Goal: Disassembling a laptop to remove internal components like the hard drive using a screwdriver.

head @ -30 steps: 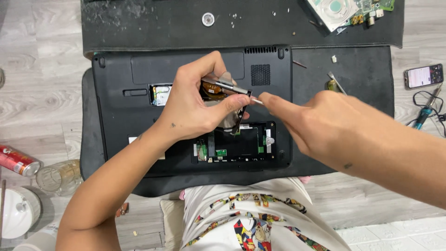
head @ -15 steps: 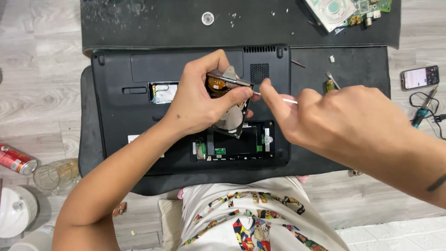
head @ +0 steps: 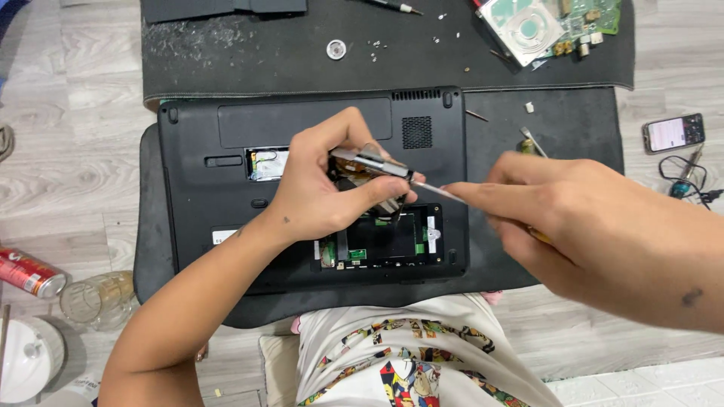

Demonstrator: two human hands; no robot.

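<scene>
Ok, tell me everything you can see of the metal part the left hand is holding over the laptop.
The metal part is a flat, silvery, bracket-like piece, tilted, with brownish bits beneath it. The left hand pinches it above the open bay of the black laptop, which lies underside up. The thin tool in the right hand meets its right end. Its underside is hidden.

I see the laptop lying underside up on a mat, near the middle. Far right sit a drive and circuit board. A phone lies right, off the mat. Near left, a can lies beside a glass.
</scene>
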